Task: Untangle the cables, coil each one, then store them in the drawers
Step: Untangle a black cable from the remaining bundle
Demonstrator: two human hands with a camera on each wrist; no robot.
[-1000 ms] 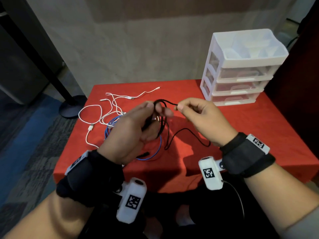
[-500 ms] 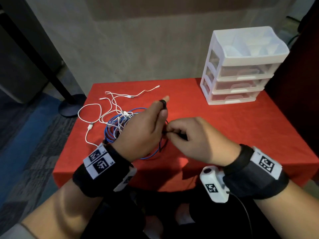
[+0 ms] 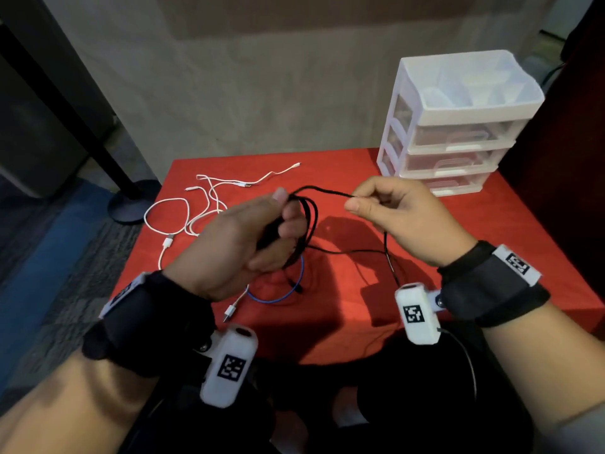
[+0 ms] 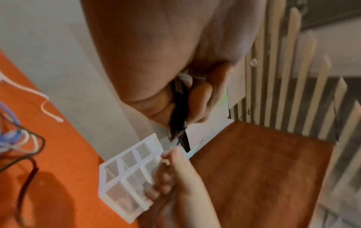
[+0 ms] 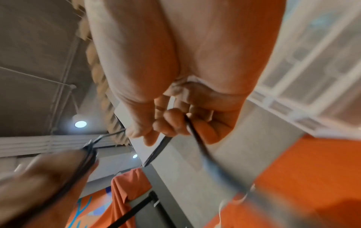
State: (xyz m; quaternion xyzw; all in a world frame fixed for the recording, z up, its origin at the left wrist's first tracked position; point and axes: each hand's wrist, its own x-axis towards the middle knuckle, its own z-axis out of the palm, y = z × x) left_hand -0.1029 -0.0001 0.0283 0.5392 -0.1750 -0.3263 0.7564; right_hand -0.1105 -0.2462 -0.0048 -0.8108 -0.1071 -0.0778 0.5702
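Observation:
My left hand (image 3: 262, 234) is raised over the red table (image 3: 458, 244) and grips several loops of a black cable (image 3: 309, 217). A strand runs from the loops to my right hand (image 3: 389, 208), which pinches it between thumb and forefinger; the tail drops below that hand. In the left wrist view the black cable (image 4: 178, 111) passes through the curled fingers (image 4: 199, 101). The right wrist view shows the black cable (image 5: 195, 135) pinched in my right hand. A white cable (image 3: 183, 214) and a blue cable (image 3: 288, 294) lie on the table to the left.
A white drawer unit (image 3: 458, 126) with three shut clear drawers stands at the table's back right corner. A black stand base (image 3: 131, 204) sits on the floor off the table's left edge. The wall runs close behind the table.
My right hand has risen and moved right, drawing out a strand of the black cable. My left hand has turned back palm-inward, keeping the loops.

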